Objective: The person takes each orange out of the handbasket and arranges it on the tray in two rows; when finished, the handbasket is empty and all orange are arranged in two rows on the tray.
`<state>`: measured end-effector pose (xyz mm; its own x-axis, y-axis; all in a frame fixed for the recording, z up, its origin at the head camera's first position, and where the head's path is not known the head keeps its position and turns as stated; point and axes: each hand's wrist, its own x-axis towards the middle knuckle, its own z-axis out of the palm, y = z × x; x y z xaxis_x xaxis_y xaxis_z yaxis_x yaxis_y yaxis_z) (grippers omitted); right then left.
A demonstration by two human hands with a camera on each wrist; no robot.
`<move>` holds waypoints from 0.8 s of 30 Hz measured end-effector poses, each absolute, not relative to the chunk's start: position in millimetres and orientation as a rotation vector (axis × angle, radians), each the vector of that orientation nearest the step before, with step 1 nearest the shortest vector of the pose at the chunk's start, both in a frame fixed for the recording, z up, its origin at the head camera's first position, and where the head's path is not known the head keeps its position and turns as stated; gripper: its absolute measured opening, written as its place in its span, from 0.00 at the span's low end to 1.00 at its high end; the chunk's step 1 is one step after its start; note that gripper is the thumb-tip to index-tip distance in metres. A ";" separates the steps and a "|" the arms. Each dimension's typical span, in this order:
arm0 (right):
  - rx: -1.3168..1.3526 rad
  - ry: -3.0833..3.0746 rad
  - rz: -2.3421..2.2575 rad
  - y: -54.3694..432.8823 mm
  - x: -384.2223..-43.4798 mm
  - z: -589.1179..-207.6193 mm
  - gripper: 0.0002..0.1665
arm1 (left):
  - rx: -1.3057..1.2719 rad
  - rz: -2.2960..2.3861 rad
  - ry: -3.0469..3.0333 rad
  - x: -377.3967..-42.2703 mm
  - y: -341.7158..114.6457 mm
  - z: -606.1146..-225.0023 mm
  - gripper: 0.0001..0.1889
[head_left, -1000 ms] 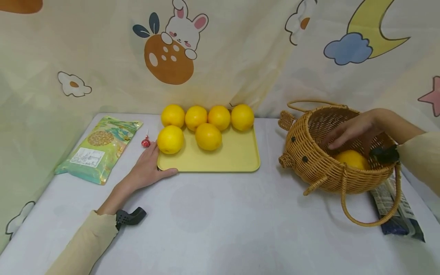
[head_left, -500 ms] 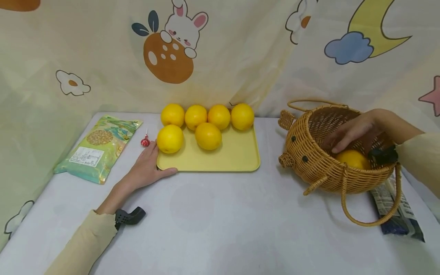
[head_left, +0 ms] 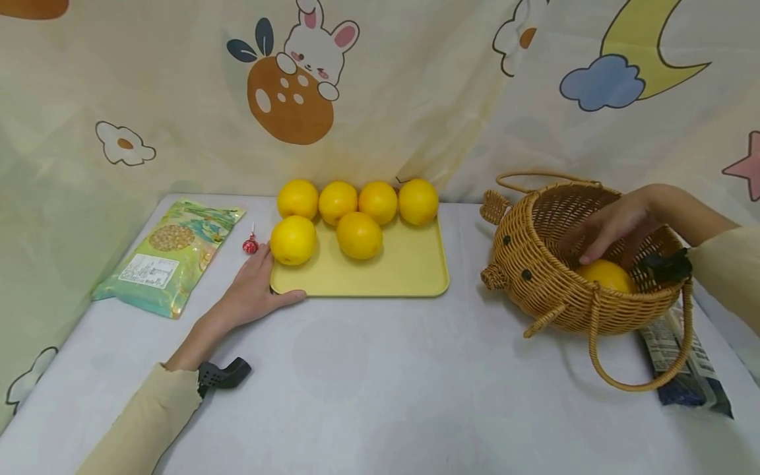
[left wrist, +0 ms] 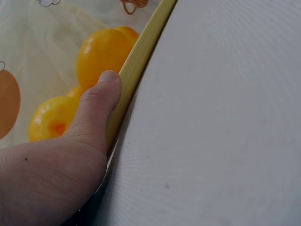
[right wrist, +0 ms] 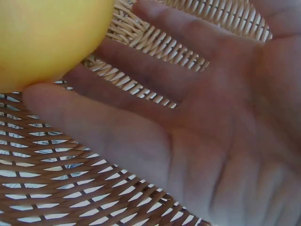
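Observation:
Several yellow-orange oranges sit on a yellow tray point(head_left: 410, 270), four along the back and two in front, one of these being the front-left orange point(head_left: 293, 240). At the tray's near left corner rests my left hand point(head_left: 252, 290), its thumb along the front edge and fingers by the left side. My right hand point(head_left: 620, 221) reaches into a wicker basket point(head_left: 552, 284) shaped like a pig. In there lies another orange point(head_left: 605, 276), also seen in the right wrist view as a large yellow orange point(right wrist: 47, 42). Extended fingers point(right wrist: 94, 117) touch its side.
To the left of the tray lie a green and yellow food bag point(head_left: 169, 254) and a red lollipop point(head_left: 250, 245). Dark packets point(head_left: 689, 369) lie under the basket's near handle point(head_left: 641, 386). A printed cloth point(head_left: 415, 99) hangs behind the table.
Inside the basket, my right hand has come down and closer to the orange, which has shifted slightly left. My left hand has stayed at the tray corner.

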<state>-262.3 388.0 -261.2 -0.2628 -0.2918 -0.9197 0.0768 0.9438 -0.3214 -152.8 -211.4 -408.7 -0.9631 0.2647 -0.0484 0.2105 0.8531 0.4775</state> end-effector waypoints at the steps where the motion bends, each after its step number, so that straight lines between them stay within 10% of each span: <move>1: -0.157 1.811 -0.339 387.5 -262.1 -262.4 0.48 | 0.375 0.736 2.916 -152.9 -211.7 -408.9 0.60; 24: -0.110 1.834 -0.143 378.1 -258.2 -278.1 0.33 | 0.378 0.735 2.922 -151.6 -210.9 -408.1 0.60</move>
<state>-258.2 378.1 -278.1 -0.2642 -0.1503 -0.9527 -0.0011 0.9878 -0.1556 -151.6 -210.9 -408.1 -0.9636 0.2641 -0.0412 0.2132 0.8523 0.4776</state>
